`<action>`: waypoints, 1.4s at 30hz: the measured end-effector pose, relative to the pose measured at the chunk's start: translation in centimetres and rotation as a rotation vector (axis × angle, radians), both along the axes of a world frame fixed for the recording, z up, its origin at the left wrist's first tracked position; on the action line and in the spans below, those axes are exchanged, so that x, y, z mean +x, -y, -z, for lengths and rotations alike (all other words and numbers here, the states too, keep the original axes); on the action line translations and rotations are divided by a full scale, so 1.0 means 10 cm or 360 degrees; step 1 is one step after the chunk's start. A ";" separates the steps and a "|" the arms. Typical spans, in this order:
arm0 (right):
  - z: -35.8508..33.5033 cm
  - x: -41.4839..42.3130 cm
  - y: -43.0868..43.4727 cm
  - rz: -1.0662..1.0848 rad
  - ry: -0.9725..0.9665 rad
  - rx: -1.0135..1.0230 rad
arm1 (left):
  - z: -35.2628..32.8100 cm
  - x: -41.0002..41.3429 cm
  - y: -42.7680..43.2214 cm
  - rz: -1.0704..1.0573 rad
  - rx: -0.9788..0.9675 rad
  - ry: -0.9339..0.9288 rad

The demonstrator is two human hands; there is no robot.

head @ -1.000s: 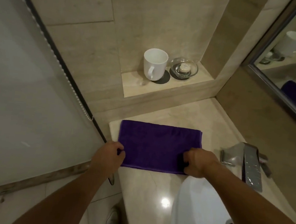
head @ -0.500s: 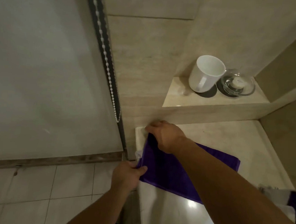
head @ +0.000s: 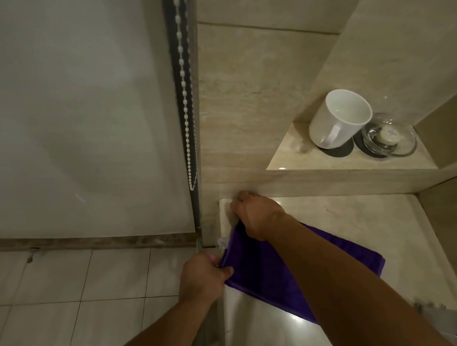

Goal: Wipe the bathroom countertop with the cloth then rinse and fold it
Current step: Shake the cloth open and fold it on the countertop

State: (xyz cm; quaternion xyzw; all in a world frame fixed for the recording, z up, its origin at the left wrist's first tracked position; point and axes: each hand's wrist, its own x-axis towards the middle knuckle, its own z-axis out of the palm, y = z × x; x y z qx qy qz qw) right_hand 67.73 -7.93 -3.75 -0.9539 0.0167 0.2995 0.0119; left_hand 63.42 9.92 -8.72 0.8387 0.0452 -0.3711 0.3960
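A purple cloth (head: pixel 276 275) lies folded flat on the beige marble countertop (head: pixel 356 221), at its left end. My left hand (head: pixel 201 279) pinches the cloth's near left corner at the counter's edge. My right hand (head: pixel 256 214) reaches across and grips the far left corner, close to the wall step. My right forearm crosses over the cloth and hides its middle. A small white tag (head: pixel 222 241) sticks out at the cloth's left edge.
A white mug (head: pixel 338 119) and a glass dish with a candle (head: pixel 388 138) stand on a raised ledge (head: pixel 288 153) behind the counter. A roller blind with a bead chain (head: pixel 185 85) hangs on the left. Tiled floor (head: pixel 56 295) lies below. The faucet (head: pixel 442 313) shows at the right edge.
The view swung left. My right hand moved from the cloth's near right corner across to its far left corner. My left hand stays on the near left corner.
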 end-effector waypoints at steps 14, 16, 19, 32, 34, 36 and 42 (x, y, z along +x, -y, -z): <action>-0.32 0.00 0.05 -0.0127 0.0010 -0.0161 | -0.21 0.04 -0.03 0.0159 0.0055 0.0202; -0.45 -0.04 0.09 -0.0118 0.0064 -0.0179 | -0.32 0.09 -0.04 0.0197 0.0079 0.0292; -0.65 -0.11 0.12 -0.0085 0.0155 -0.0194 | -0.53 0.24 -0.06 0.0187 0.0101 0.0383; -1.41 -0.77 0.52 0.0275 0.0578 -0.0347 | -1.48 0.75 0.43 0.0946 0.0170 0.1261; -1.35 -0.83 0.63 0.0357 0.0660 -0.0367 | -1.52 0.77 0.58 0.1014 0.0158 0.1383; -1.25 -0.88 0.73 0.0404 0.0733 -0.0378 | -1.46 0.75 0.69 0.1088 0.0140 0.1525; -0.90 -0.94 0.94 0.0398 0.0719 -0.0308 | -1.04 0.59 0.79 0.1140 0.0036 0.1765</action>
